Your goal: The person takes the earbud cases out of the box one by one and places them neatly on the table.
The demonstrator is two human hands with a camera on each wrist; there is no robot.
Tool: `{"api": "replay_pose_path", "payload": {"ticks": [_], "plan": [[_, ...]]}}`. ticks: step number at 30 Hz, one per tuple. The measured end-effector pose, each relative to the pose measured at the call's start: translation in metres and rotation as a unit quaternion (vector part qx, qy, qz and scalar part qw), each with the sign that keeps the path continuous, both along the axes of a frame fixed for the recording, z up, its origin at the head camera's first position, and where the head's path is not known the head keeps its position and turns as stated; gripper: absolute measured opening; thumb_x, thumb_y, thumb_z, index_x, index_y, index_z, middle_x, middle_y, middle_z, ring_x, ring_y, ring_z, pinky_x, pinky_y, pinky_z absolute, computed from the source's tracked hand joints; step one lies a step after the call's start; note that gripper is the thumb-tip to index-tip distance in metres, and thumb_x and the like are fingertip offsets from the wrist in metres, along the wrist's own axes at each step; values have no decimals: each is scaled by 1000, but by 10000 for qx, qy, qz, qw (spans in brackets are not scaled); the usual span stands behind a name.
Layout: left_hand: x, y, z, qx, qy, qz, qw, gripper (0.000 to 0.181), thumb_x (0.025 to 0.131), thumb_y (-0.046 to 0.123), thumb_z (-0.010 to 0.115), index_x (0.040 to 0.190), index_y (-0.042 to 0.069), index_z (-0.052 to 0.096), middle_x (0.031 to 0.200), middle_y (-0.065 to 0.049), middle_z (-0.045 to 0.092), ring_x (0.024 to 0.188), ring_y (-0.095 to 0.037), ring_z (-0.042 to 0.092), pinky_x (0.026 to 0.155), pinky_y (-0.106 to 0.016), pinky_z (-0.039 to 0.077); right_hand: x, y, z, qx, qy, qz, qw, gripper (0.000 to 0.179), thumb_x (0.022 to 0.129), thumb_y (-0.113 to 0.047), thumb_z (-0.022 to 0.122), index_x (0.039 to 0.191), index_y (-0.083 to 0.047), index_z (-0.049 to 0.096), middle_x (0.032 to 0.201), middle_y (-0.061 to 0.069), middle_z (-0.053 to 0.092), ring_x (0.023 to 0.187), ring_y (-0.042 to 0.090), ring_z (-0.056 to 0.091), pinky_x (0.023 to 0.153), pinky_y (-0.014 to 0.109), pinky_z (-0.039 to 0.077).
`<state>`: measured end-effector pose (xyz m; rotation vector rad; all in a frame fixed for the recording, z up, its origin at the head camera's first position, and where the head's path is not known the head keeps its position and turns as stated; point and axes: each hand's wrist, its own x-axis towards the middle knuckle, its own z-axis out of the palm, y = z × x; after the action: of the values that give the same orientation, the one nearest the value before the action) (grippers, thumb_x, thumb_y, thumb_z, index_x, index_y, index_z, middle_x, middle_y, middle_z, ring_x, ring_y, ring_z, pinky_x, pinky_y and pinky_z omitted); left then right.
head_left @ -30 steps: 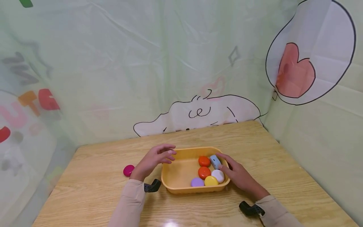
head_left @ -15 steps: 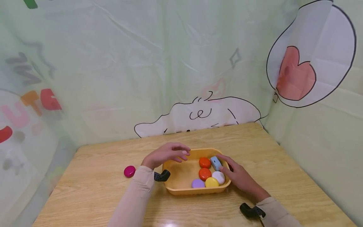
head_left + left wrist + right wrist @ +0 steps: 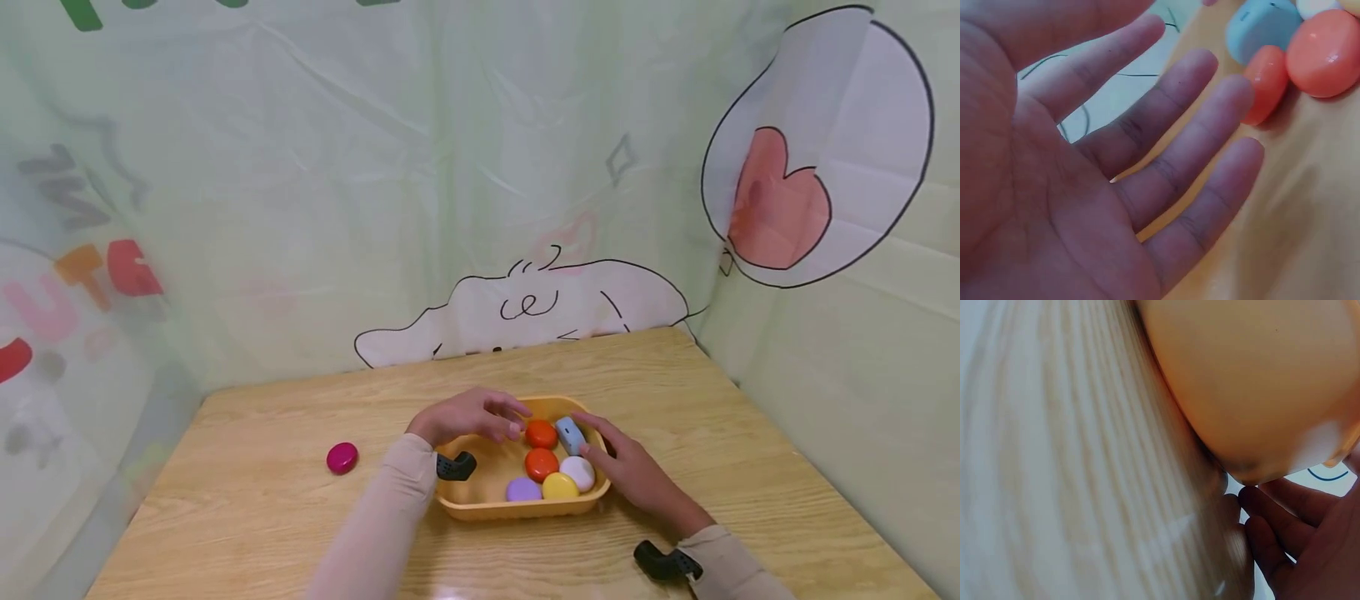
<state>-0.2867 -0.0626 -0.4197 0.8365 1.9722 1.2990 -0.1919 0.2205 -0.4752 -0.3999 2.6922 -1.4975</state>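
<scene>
An orange-yellow plastic basket (image 3: pixel 525 510) stands on the wooden table. Inside its right half lie two red rounded pieces (image 3: pixel 541 464), a light blue block (image 3: pixel 570 436), and white (image 3: pixel 577 472), yellow (image 3: pixel 560 486) and lilac (image 3: pixel 523 489) rounded pieces. My left hand (image 3: pixel 476 414) hovers over the basket's left part, fingers spread and holding nothing, fingertips close to the far red piece (image 3: pixel 1266 84). My right hand (image 3: pixel 633 468) holds the basket's right end, thumb and index finger over the rim. In the right wrist view, its other fingers (image 3: pixel 1279 519) are against the outer wall.
A magenta rounded piece (image 3: pixel 342 458) lies on the table (image 3: pixel 255 492) left of the basket. Printed curtains (image 3: pixel 300 208) rise behind the table and along both sides. A black wrist device (image 3: pixel 456 466) on the left arm overlaps the basket's left end.
My left hand has moved right, from the basket's left rim to over its inside near the red pieces, uncovering more of the magenta piece's surroundings. My right hand stays at the rim.
</scene>
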Motion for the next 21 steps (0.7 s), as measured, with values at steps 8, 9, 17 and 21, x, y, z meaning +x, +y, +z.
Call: {"api": "replay_pose_path", "payload": {"ticks": [8, 9, 17, 21], "plan": [[2, 12, -7, -238, -272, -69, 9993, 37, 92, 18, 70, 129, 11, 68, 122, -6, 69, 104, -27, 65, 91, -44, 54, 0, 1, -3, -70, 146, 80, 9998, 52, 105, -36, 52, 152, -17, 40, 158, 16, 35, 146, 41, 28, 111, 62, 26], [1, 13, -7, -275, -239, -71, 9993, 37, 92, 17, 70, 128, 11, 69, 121, -5, 69, 104, -25, 65, 90, -43, 54, 0, 1, -2, -59, 164, 80, 9998, 52, 105, -36, 52, 152, -17, 40, 157, 16, 35, 145, 41, 28, 111, 63, 26], [0, 19, -10, -759, -86, -109, 9970, 33, 92, 18, 72, 124, 16, 72, 115, -3, 69, 99, -17, 63, 90, -39, 54, -1, 1, -3, -122, 131, 76, 9998, 53, 105, -37, 53, 152, -18, 41, 158, 15, 35, 145, 40, 29, 111, 63, 25], [2, 19, -12, -901, -124, 4, 9959, 29, 92, 18, 72, 120, 15, 73, 112, -2, 70, 96, -16, 63, 90, -41, 53, -1, 1, -4, -139, 58, 27, 9999, 53, 104, -37, 53, 152, -18, 41, 158, 15, 35, 146, 40, 28, 112, 62, 25]]}}
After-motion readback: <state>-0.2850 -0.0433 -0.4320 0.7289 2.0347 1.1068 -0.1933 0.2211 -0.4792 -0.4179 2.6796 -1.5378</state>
